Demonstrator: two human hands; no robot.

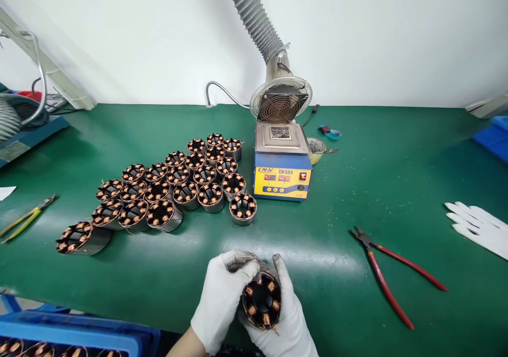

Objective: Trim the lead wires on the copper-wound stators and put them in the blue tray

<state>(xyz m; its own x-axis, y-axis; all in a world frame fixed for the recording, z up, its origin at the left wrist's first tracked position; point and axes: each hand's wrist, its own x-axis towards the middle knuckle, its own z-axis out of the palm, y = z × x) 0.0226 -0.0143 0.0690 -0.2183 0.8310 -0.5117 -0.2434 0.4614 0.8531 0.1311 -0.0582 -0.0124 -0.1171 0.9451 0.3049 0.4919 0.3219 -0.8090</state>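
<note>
My right hand, in a white glove with darkened fingertips, is wrapped round a motor stator with copper windings and a dark, open middle. Its winding face is tilted up toward me, near the table's front edge. At the stator's upper left rim, my left hand, gloved too, has thumb and fingers pinched together. What sits between those fingertips is too small to make out. Beyond the hands, several similar stators stand grouped on the green table. One stator is nearest the solder pot.
A blue and yellow solder pot stands below a fume duct. Red-handled cutters and a white glove lie right; yellow-handled pliers lie left. A blue crate with more stators is at lower left.
</note>
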